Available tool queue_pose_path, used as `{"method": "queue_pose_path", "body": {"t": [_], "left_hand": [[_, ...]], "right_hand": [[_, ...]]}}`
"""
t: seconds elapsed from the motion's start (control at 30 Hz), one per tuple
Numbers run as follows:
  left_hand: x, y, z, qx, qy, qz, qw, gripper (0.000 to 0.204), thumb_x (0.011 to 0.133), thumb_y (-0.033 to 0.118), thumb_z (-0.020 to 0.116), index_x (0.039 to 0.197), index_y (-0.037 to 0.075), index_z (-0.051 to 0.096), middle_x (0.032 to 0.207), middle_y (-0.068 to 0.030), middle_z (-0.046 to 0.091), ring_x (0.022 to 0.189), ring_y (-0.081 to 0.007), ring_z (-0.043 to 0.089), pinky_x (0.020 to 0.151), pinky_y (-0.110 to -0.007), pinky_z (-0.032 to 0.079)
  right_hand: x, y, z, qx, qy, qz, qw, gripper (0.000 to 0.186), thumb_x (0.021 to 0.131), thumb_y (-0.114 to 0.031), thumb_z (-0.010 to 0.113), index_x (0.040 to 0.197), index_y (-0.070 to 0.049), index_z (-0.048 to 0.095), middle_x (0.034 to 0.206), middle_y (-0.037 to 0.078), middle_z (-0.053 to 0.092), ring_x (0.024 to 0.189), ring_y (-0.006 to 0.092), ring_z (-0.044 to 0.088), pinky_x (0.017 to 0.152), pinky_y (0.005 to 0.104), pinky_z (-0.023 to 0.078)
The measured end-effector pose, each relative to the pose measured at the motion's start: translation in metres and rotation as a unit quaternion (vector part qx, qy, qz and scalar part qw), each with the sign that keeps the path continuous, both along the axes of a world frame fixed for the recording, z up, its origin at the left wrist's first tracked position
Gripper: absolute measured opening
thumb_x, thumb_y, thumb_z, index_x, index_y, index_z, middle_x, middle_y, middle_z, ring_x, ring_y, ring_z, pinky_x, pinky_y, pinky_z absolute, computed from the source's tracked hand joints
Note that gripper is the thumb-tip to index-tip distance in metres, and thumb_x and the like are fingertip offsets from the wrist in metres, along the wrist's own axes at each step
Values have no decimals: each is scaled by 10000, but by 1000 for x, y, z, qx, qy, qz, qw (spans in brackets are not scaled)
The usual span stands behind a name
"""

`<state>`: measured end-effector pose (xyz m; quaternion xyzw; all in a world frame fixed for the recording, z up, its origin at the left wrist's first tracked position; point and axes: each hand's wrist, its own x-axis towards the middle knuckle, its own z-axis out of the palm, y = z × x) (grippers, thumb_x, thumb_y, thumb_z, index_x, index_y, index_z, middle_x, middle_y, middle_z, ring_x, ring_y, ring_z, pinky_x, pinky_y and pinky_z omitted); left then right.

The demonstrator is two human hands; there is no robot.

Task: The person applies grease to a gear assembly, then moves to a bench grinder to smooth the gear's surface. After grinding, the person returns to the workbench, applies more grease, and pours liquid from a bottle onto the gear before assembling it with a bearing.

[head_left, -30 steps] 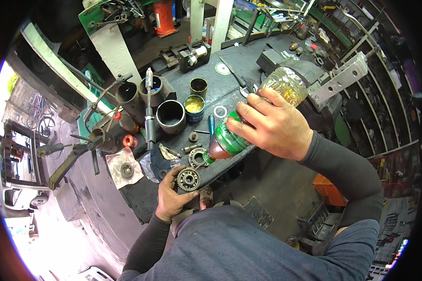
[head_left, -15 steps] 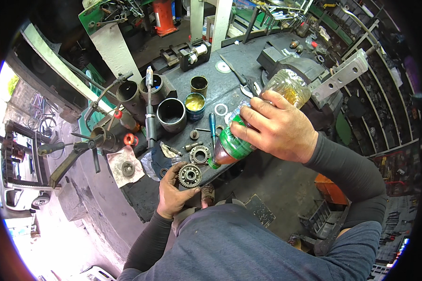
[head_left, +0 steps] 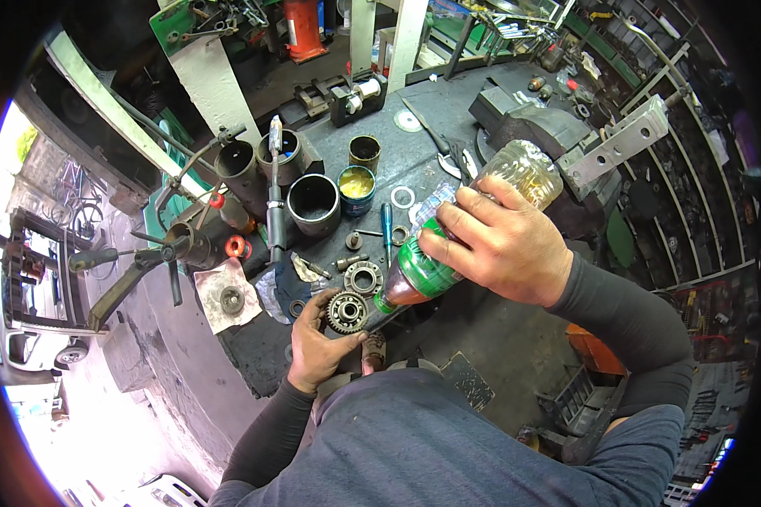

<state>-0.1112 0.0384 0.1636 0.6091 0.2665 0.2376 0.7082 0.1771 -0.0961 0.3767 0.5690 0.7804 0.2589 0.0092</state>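
A toothed metal gear (head_left: 347, 313) with a bearing-like centre is gripped at its rim by my left hand (head_left: 319, 351), just off the bench's near edge. My right hand (head_left: 506, 241) is wrapped round a clear plastic bottle (head_left: 522, 169) with a green label, tilted so its green-capped neck (head_left: 384, 302) points down to the left. That cap is close beside the gear; whether they touch I cannot tell. Some liquid shows inside the bottle. Behind the gear lies a ring-shaped metal bearing (head_left: 364, 278). A blue-handled screwdriver (head_left: 386, 226) rests beyond it.
Metal cylinders (head_left: 313, 207) and a tin of yellow grease (head_left: 357, 182) stand farther back on the dark workbench (head_left: 380, 160). A vise (head_left: 533, 127) is at the right. To the left, a small round part (head_left: 232, 297) lies on a stained cloth (head_left: 209, 291). An orange crate (head_left: 594, 349) sits below right.
The bottle's neck has shifted slightly left and down toward the gear. The gear has moved a little to the right. Both hands keep their holds.
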Motion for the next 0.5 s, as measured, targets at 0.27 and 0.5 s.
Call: {"method": "queue_pose_path", "body": {"t": [0.27, 0.5], "left_hand": [[1, -1, -3, -8, -4, 13, 1000, 905, 729, 49, 994, 1501, -93, 544, 1358, -163, 706, 1248, -204, 699, 1122, -356, 549], [4, -4, -4, -1, -2, 25, 1000, 891, 726, 81, 1006, 1480, -86, 561, 1323, -160, 723, 1203, -202, 718, 1084, -355, 567]], "right_hand": [[2, -2, -2, -9, -10, -19, 1000, 254, 965, -252, 671, 1189, -156, 738, 1053, 47, 715, 1109, 245, 717, 1091, 446, 489], [3, -5, -5, -14, -15, -36, 999, 251, 968, -252, 669, 1188, -155, 742, 1049, 42, 716, 1092, 237, 720, 1084, 443, 489]]}}
